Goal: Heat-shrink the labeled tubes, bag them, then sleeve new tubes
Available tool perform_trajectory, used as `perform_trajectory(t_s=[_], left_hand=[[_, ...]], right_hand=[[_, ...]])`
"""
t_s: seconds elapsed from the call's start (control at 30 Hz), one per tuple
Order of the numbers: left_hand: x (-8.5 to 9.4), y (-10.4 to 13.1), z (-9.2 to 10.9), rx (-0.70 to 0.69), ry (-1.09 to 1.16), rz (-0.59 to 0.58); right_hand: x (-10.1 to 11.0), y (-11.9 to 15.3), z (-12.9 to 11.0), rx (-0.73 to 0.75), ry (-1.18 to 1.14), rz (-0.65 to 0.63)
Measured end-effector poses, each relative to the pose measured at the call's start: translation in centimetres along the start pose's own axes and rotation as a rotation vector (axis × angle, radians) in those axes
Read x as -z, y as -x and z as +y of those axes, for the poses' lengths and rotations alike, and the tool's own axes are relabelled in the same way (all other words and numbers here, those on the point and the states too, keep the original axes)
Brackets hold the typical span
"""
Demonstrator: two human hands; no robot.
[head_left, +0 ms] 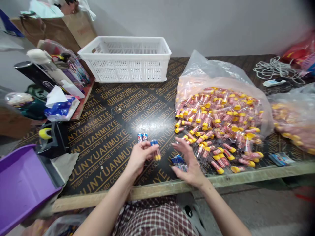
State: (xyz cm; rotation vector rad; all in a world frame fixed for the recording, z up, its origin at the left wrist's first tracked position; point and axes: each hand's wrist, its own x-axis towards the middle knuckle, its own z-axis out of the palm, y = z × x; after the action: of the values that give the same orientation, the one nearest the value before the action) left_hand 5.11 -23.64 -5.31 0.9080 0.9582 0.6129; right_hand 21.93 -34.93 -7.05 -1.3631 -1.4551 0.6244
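Note:
Between the thumb and fingers of my left hand [139,156] is a small clear tube [157,153] with a blue top and a yellow bottom end. Just beyond that hand, two small blue-labelled tubes [142,137] lie side by side on the table. My right hand [189,164] is open, thumb and fingers apart, over a few small blue packets or labels [179,161] partly hidden by it. Right of it, a heap of clear tubes with yellow caps and pink-red printing [216,121] spills from a clear plastic bag [206,67].
A white plastic basket [128,67] stands at the back. To the left are a tape dispenser [52,139], a purple dustpan [22,186] and a tissue pack [60,106]. A second bag of tubes [295,114], a white cable [278,70] and a blue packet [281,159] are right.

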Motion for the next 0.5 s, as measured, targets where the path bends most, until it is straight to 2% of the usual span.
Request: perform_trajectory(t_s=[0.07,0.13,0.2,0.27,0.37,0.43,0.47,0.5], left_hand=[[2.7,-2.0,0.9,-0.165,-0.223,0.218],[5.3,-3.8,1.4,-0.256,-0.510,0.393],[7.3,-5.2,1.6,-0.253,-0.768,0.448],[8.2,-5.8,1.6,-0.218,-0.935,0.439],[7.5,-5.5,1.6,-0.240,-1.081,0.481],[5.7,-4.5,1.3,-0.332,-1.083,0.519],[4.4,-3.8,0.9,-0.382,-1.041,0.488],[3.0,-3.2,0.4,-0.415,-0.983,0.409]], right_hand=[[1.6,-0.6,1.1,-0.012,0.224,0.088],[3.2,-1.1,2.5,0.000,0.472,0.120],[4.5,-1.4,3.8,0.003,0.679,0.070],[5.2,-1.7,4.8,-0.025,0.833,-0.001],[5.5,-1.9,5.7,-0.069,0.965,-0.065],[5.4,-2.2,6.0,-0.073,1.002,-0.093],[5.3,-2.3,6.1,-0.074,1.011,-0.108],[5.3,-2.4,6.1,-0.074,1.014,-0.119]])
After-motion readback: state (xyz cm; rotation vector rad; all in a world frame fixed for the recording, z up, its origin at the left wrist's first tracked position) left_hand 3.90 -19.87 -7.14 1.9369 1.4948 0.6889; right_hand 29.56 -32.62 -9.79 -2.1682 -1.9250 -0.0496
